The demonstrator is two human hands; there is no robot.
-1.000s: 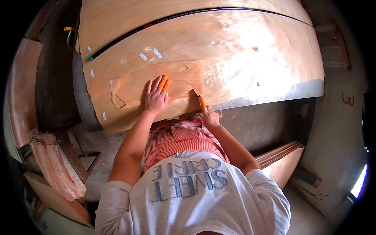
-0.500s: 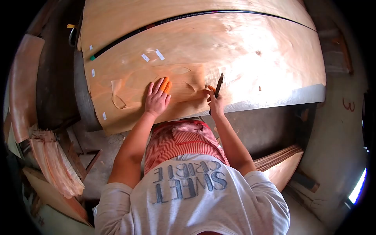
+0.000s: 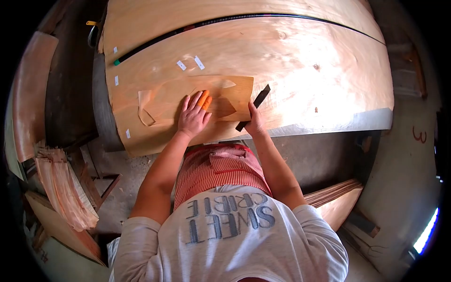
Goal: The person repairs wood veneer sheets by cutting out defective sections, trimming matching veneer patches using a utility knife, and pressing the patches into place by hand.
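Note:
My left hand [image 3: 193, 115], with orange covers on two fingers, lies spread on a thin veneer piece [image 3: 242, 89]. Leaf-shaped openings show in that piece. At its right edge, my right hand [image 3: 255, 119] is closed round a dark knife [image 3: 261, 96], whose blade end points up and to the right. The right edge of the piece looks slightly raised beside my right fingers. Beneath lies a large wood sheet [image 3: 291, 61]. A narrow cut strip [image 3: 144, 110] is left of my left hand.
A long black rod [image 3: 188, 29] with a green end crosses the sheet. Small white labels [image 3: 199, 62] lie on it. Veneer strips [image 3: 66, 188] hang at the lower left, and stacked boards [image 3: 333, 195] stand at the lower right.
My right hand has moved from cutting at the piece to its right edge, with the knife turned in the grip. That edge has lifted a little. My left hand still presses the piece.

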